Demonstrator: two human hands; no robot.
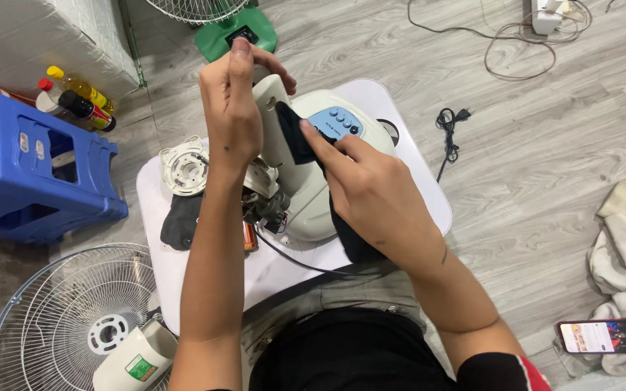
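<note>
On a low white table (429,195) sits a cream fan base (313,210) with a blue control panel (335,122) — its upright neck (271,119) rises at the left side. The left hand (232,108) is closed around the top of that neck, thumb and fingers wrapped on it. The right hand (374,192) presses a dark cloth (295,134) against the neck and base, fingers clamped on the fabric, forefinger stretched toward the panel. Just left of the base lie a white round motor cover (185,168) and another dark rag (180,221). A wire fan guard (52,311) rests on the floor at lower left — a blue plastic stool (30,181) stands beyond it, a phone (600,336) at lower right.
</note>
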